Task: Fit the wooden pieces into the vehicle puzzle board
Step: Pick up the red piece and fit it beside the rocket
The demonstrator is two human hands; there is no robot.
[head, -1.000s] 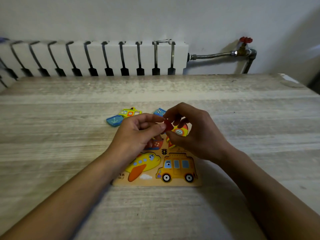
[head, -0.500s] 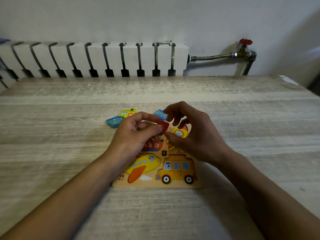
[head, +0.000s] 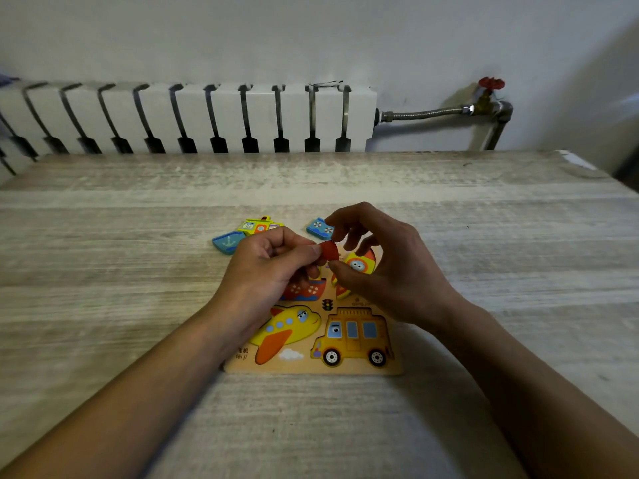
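Pale wood-grain worktop (head: 103,257) carrying a puzzle and three loose pieces.

The board (head: 311,368) lies flat near the worktop's middle, its plane (head: 287,326) and bus (head: 352,337) seated along the near edge. At 11 o'clock from the board, a blue anchor piece (head: 228,242) touches a yellow boat piece (head: 257,225); at 12 o'clock, just off the board's far edge, lies a blue lifebuoy piece (head: 320,228).

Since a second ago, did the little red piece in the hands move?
Cannot tell. The red piece still sits between both hands, above the puzzle board, just left of the rocket piece. Any shift is tiny, and the camera moved too.
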